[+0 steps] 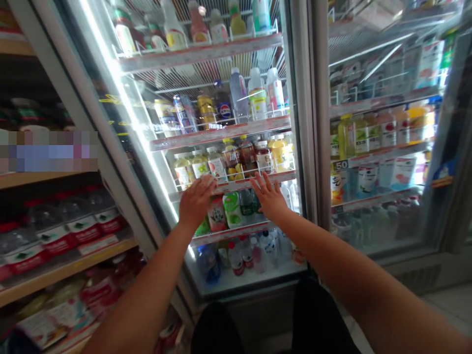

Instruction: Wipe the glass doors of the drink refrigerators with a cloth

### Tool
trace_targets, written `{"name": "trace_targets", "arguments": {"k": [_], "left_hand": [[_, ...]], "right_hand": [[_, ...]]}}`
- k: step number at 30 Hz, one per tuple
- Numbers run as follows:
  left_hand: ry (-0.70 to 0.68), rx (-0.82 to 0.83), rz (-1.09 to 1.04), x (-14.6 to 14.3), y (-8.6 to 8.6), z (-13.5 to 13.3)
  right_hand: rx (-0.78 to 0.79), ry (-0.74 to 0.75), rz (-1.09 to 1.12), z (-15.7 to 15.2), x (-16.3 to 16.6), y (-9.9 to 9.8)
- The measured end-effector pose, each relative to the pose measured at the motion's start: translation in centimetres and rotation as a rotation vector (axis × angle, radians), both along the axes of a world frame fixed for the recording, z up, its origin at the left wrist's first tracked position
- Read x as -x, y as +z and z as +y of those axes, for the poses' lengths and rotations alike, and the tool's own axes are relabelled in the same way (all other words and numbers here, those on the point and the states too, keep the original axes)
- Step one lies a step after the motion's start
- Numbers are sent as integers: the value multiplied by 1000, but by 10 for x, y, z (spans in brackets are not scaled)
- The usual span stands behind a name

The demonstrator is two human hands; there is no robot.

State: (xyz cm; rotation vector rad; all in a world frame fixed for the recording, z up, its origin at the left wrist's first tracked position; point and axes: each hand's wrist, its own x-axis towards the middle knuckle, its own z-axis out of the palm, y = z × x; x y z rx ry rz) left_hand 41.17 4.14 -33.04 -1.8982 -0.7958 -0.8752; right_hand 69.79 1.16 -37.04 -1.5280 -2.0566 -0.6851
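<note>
Both my arms reach toward an open drinks fridge. My left hand (196, 199) is flat with fingers stretched, by the front rail of the third shelf (236, 186), close to the juice bottles (201, 167). My right hand (268, 195) is spread open at the same rail, under a row of dark and yellow bottles (258, 155). Neither hand holds anything. Green and red labelled bottles (224, 211) stand just below and between my hands.
The fridge has several wire shelves of bottles, with the glass door (73, 98) swung open at left. A second, closed fridge (383, 132) stands at right. Wooden shelves (66, 268) with packaged goods are at left. My dark-clothed knees (217, 329) show at the bottom.
</note>
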Motion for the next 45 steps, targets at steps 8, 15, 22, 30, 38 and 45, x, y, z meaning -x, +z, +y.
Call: {"name": "trace_targets", "arguments": {"k": [8, 15, 22, 30, 38, 45], "left_hand": [[-6, 86, 146, 12, -41, -14], [83, -23, -142, 35, -29, -8], [8, 57, 46, 31, -61, -12], [58, 21, -162, 36, -74, -9], [58, -33, -152, 44, -81, -2], [23, 59, 56, 28, -137, -22]], "right_hand": [[34, -14, 10, -4, 2, 1], [16, -7, 11, -3, 1, 0], [7, 3, 14, 0, 1, -3], [-14, 14, 29, 0, 1, -5], [-2, -1, 26, 0, 1, -6], [15, -2, 32, -3, 2, -4]]}}
